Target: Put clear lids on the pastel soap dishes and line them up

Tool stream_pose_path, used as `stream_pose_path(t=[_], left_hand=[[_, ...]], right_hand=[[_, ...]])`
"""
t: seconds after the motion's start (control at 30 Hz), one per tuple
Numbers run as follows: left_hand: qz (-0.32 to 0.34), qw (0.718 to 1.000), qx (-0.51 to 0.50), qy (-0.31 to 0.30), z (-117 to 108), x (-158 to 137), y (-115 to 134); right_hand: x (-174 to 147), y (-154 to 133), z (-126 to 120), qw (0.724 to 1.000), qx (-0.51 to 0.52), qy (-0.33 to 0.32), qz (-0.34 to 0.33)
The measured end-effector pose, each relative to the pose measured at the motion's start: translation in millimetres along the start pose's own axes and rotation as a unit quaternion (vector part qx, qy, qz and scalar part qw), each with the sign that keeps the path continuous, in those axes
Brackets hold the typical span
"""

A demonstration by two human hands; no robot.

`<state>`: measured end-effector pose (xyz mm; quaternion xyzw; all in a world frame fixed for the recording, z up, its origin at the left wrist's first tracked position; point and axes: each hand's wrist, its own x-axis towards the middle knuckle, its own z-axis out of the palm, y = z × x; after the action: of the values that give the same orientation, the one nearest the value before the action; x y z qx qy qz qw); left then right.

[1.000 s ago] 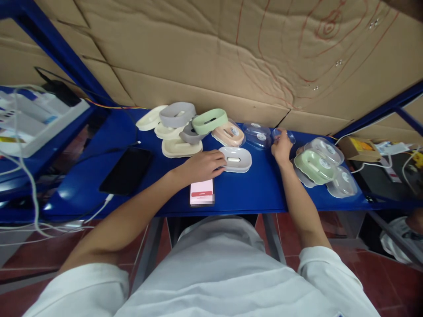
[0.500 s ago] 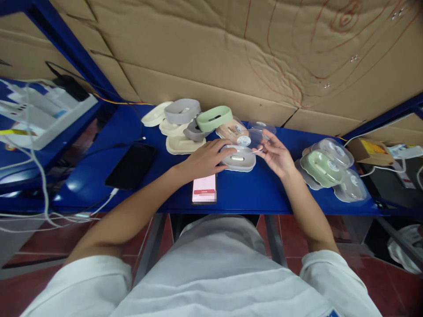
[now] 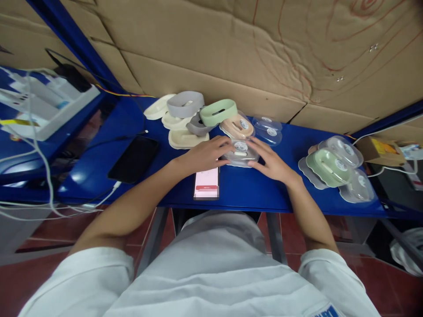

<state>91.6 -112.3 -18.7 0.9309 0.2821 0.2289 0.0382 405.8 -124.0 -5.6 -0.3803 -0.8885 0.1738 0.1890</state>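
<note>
A pale grey soap dish (image 3: 243, 162) lies on the blue table in front of me, with a clear lid (image 3: 241, 145) bearing a round white sticker over it. My left hand (image 3: 210, 154) grips the dish's left side, fingertips on the lid. From the right, my right hand (image 3: 271, 163) curls around the lid and dish, thumb at the near edge and fingers at the far one. Just behind stands a peach soap dish (image 3: 238, 127) under a clear lid. Loose clear lids (image 3: 270, 131) rest to its right.
Behind my left hand are cream trays (image 3: 187, 140), a grey ring-shaped part (image 3: 185, 105) and a green one (image 3: 218, 112). Lidded dishes (image 3: 328, 168) are stacked at the right. A lit phone (image 3: 206, 181) and a black phone (image 3: 133, 158) with cables lie left. Cardboard (image 3: 211, 57) stands behind.
My right hand has brought the clear lid down and left onto the grey dish. My left hand stays at the dish's left side. The camera view has shifted slightly.
</note>
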Motion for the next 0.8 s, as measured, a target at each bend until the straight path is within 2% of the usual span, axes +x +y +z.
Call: stream_pose_path(t=[0.1,0.43,0.8], left_hand=[[0.010,1.000,0.011,0.006,1.6,0.1,-1.2],[0.017,1.000,0.011,0.015,7.5,0.8,-1.2],[0.016,1.000,0.012,0.004,5.5,1.8,-0.8]], right_hand=[[0.3,0.5,4.7,0.999,-0.006,-0.039,0.004],[-3.9,1.6,6.8,0.990,-0.133,-0.026,0.050],[-1.2,-1.0,13.3,0.984,-0.160,-0.022,0.073]])
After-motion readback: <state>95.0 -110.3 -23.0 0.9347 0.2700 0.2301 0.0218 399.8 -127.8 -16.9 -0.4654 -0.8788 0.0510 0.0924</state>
